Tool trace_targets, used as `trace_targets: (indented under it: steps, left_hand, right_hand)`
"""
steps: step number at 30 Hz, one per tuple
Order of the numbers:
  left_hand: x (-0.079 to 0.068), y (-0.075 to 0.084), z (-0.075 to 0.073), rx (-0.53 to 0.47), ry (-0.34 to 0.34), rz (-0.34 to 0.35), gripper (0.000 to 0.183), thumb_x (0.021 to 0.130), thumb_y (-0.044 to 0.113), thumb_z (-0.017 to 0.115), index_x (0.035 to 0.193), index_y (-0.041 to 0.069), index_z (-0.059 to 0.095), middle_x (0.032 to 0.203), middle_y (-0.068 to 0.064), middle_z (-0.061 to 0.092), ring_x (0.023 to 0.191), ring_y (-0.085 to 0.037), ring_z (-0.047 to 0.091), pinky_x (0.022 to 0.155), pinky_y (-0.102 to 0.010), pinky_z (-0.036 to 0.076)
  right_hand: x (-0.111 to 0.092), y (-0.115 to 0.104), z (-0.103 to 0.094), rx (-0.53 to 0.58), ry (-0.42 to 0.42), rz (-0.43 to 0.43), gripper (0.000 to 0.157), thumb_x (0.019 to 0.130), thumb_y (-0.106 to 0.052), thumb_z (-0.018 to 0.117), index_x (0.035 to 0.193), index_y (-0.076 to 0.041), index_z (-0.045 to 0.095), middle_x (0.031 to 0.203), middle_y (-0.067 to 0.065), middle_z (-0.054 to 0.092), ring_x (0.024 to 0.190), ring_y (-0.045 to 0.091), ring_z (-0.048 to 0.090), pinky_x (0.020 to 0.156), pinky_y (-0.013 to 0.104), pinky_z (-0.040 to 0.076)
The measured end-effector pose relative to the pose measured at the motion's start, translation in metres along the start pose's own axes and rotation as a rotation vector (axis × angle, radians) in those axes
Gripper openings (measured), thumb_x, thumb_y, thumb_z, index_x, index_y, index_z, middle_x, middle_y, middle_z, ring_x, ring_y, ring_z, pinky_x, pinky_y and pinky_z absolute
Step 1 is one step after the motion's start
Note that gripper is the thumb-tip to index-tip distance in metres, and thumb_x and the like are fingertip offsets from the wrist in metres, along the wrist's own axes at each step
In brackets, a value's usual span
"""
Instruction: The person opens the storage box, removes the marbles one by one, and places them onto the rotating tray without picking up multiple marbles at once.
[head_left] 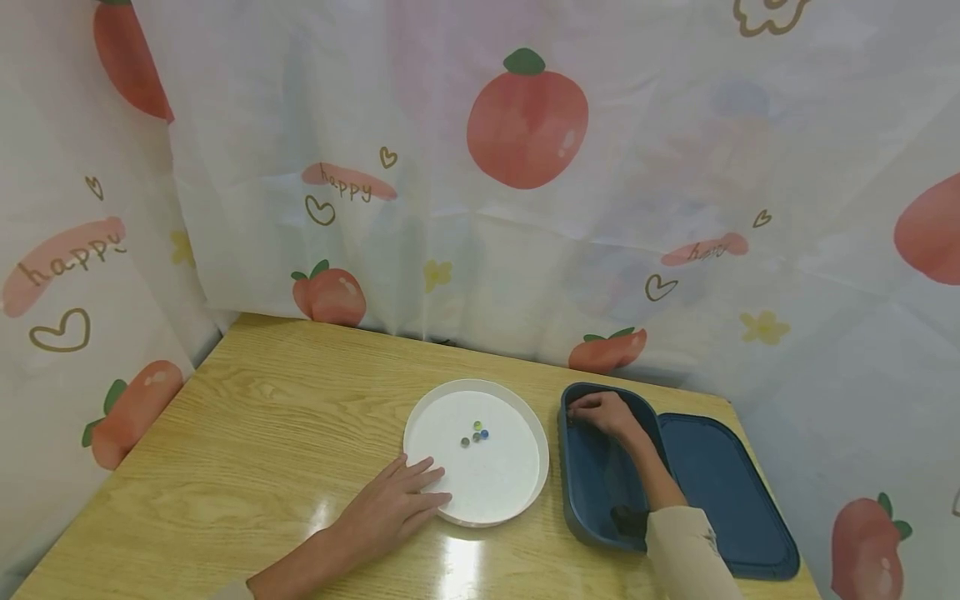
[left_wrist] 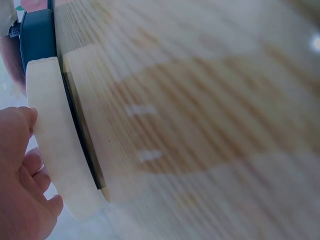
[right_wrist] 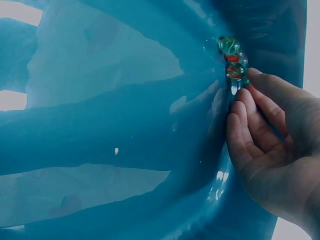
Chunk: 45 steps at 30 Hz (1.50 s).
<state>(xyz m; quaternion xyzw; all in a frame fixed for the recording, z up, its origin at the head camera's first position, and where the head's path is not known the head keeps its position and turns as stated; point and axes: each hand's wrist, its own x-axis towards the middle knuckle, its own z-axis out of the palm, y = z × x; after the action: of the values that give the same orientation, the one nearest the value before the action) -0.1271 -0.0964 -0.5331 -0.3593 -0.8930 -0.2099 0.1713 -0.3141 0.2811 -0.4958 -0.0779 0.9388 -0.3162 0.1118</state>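
My right hand [head_left: 606, 412] reaches into the deep blue box [head_left: 567, 492] at its far left corner. In the right wrist view, a little cluster of glass marbles [right_wrist: 229, 46], green and orange-red, lies in that corner. Thumb and forefinger of the right hand [right_wrist: 280, 130] pinch at the marble nearest them, which is partly hidden by the fingertips. To the left of the box, a round white tray [head_left: 480, 508] holds several marbles [head_left: 477, 437], yellow-green, blue and greyish. With fingers spread, my left hand [head_left: 393, 500] rests over the tray's near left rim.
A flat blue lid [head_left: 731, 496] lies right of the box, along the table's right edge. Wood-grained table [head_left: 300, 417] extends left of the tray. Behind it hangs a white curtain [head_left: 450, 225] printed with fruit.
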Motion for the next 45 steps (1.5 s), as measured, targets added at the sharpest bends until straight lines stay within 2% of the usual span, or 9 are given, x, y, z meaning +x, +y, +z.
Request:
trace_targets:
  steps: [8,12,16,20,24,32,45]
  left_hand:
    - [0.000,0.000,0.001,0.000,-0.011,-0.004,0.022,0.096,0.022,0.068,0.117,0.021,0.076,0.131,-0.006,0.065,0.129,-0.028,0.054,0.105,-0.058,0.040]
    - [0.000,0.000,0.001,0.002,-0.013,-0.006,0.022,0.096,0.023,0.068,0.117,0.021,0.076,0.131,-0.006,0.065,0.129,-0.028,0.054,0.105,-0.058,0.040]
    - [-0.001,0.000,0.000,0.007,-0.014,-0.006,0.022,0.096,0.022,0.068,0.117,0.021,0.076,0.131,-0.006,0.065,0.129,-0.027,0.054,0.105,-0.058,0.040]
    - [-0.001,-0.001,0.000,0.008,-0.018,-0.010,0.022,0.096,0.023,0.068,0.117,0.021,0.075,0.131,-0.006,0.065,0.129,-0.027,0.054,0.105,-0.058,0.040]
    - [-0.001,-0.001,0.001,0.007,-0.024,-0.012,0.022,0.097,0.023,0.067,0.118,0.021,0.075,0.132,-0.006,0.065,0.130,-0.027,0.054,0.106,-0.057,0.040]
    - [-0.001,0.000,0.001,0.010,-0.027,-0.017,0.023,0.097,0.024,0.067,0.118,0.021,0.075,0.132,-0.006,0.064,0.130,-0.026,0.053,0.106,-0.056,0.039]
    - [-0.001,0.000,0.001,-0.001,-0.046,-0.032,0.023,0.099,0.025,0.064,0.120,0.022,0.074,0.134,-0.006,0.063,0.132,-0.026,0.052,0.108,-0.057,0.038]
  right_hand:
    - [-0.007,-0.002,-0.011,0.024,0.022,-0.053,0.020,0.095,-0.017,0.070,0.104,-0.001,0.076,0.104,0.013,0.072,0.091,0.026,0.065,0.076,0.041,0.054]
    - [-0.011,-0.004,-0.017,0.083,0.022,-0.064,0.025,0.096,-0.019,0.069,0.109,0.001,0.074,0.105,0.016,0.072,0.092,0.029,0.068,0.078,0.043,0.055]
    - [-0.015,-0.009,-0.022,0.147,0.030,-0.059,0.032,0.097,-0.024,0.068,0.116,0.002,0.071,0.113,0.019,0.070,0.100,0.033,0.068,0.085,0.046,0.055]
    - [-0.021,-0.020,-0.025,0.207,0.044,-0.079,0.037,0.098,-0.026,0.068,0.120,0.003,0.069,0.120,0.020,0.067,0.109,0.036,0.065,0.091,0.048,0.053]
    - [-0.027,-0.038,-0.024,0.217,0.045,-0.126,0.036,0.097,-0.025,0.069,0.119,0.002,0.069,0.116,0.017,0.069,0.111,0.036,0.064,0.091,0.049,0.053]
    - [-0.029,-0.073,-0.008,0.238,0.010,-0.209,0.026,0.096,-0.018,0.070,0.113,0.002,0.071,0.109,0.013,0.071,0.106,0.033,0.066,0.088,0.046,0.054]
    - [-0.024,-0.105,0.038,0.167,-0.030,-0.237,0.014,0.091,-0.014,0.074,0.102,-0.005,0.076,0.094,0.002,0.072,0.092,0.022,0.069,0.080,0.039,0.057]
